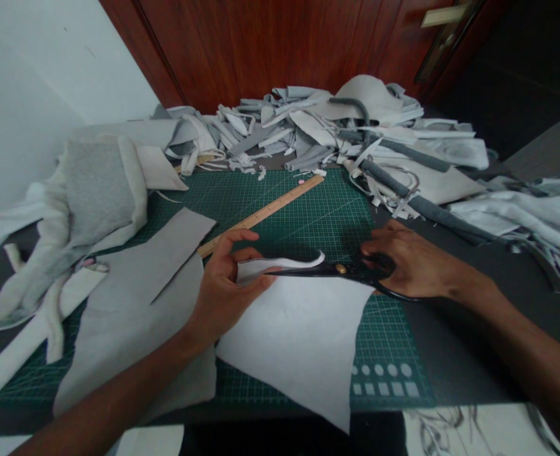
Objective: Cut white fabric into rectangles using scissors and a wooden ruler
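My right hand (pixel 394 259) grips black scissors (pixel 351 271) by the handles. Their blades point left and lie along the upper edge of a white piece of fabric or leather (pixel 299 329). A narrow strip (pixel 284 262) curls up behind the blades, its right end loose. My left hand (pixel 227 285) pinches the white piece near the blade tips, thumb in front and fingers behind. The lower part of the piece hangs down over the green cutting mat (pixel 389 329) and past its near edge.
A wooden ruler (pixel 275 206) lies slantwise on the mat. Grey sheets (pixel 132 329) lie left of my left hand, beside a bundled pale hide or cloth (pixel 99 190). Scraps (pixel 284 126) heap along the back, before a reddish wooden door (pixel 280 50). Dark rolled strips (pixel 413 196) lie at right.
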`<state>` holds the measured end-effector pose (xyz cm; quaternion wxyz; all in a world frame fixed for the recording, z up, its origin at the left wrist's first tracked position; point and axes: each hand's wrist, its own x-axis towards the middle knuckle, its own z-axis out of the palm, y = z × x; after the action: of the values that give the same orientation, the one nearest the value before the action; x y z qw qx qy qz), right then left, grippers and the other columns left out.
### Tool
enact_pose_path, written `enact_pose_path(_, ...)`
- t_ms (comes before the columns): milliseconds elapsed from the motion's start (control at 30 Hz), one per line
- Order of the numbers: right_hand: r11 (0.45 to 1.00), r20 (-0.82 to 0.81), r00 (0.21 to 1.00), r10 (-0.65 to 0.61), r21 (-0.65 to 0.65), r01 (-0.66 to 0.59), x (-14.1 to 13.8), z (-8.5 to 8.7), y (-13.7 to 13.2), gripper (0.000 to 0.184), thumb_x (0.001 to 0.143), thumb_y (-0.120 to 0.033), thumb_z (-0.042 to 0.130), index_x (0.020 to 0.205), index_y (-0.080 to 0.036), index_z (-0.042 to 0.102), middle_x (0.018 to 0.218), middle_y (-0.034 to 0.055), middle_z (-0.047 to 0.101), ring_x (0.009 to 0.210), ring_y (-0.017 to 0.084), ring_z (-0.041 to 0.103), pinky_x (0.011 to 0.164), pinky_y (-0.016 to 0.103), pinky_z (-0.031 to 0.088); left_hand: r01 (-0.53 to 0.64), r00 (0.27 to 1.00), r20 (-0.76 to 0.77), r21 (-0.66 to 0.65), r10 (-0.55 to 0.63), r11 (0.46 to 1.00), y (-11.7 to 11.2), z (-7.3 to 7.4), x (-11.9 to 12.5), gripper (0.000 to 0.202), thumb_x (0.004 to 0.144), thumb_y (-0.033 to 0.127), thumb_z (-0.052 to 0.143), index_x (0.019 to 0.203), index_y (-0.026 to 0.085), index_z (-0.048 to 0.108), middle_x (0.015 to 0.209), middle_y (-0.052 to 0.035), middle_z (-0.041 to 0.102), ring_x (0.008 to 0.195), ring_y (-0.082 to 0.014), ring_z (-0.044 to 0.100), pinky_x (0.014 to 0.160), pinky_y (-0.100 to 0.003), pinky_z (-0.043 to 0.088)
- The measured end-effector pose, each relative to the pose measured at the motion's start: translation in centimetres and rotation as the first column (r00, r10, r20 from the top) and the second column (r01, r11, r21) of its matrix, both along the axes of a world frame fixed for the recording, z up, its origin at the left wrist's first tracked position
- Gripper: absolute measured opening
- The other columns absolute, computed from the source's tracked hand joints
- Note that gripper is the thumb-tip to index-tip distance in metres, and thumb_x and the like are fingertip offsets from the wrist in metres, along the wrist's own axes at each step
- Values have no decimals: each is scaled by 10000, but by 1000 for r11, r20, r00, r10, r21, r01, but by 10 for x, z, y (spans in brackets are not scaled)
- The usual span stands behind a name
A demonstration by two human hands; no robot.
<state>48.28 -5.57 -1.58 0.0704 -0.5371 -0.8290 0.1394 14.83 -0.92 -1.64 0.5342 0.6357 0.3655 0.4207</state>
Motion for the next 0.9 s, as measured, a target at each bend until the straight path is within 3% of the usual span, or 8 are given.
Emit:
enact_pose_path(167,1000,-21,999,28,15,-27,-2,-2,1,104,738,-219,701,756,-237,600,748,19,643,719,216,553,811,399,351,-1,1000,28,-34,2,999,-1,0,1,575,760,101,816,1181,251,455,740,101,683,513,-67,621,466,-113,457)
enact_pose_path(433,997,-43,997,67,51,-65,0,-5,1,90,732,-205,666,727,-235,582,701,3,649,683,200,556,782,389,316,18,1000,26,-28,-17,999,-2,1,0,555,788,120,816,1193,242,458,743,101,668,480,-51,543,404,-111,366)
enact_pose_path(900,991,-34,995,93,101,-89,4,-4,1,154,736,-179,678,663,-243,558,649,-5,654,663,200,547,763,385,324,3,1000,10,-27,-2,1000,-1,-3,1,543,807,141,836,1192,252,469,761,101,663,473,-48,531,401,-123,368)
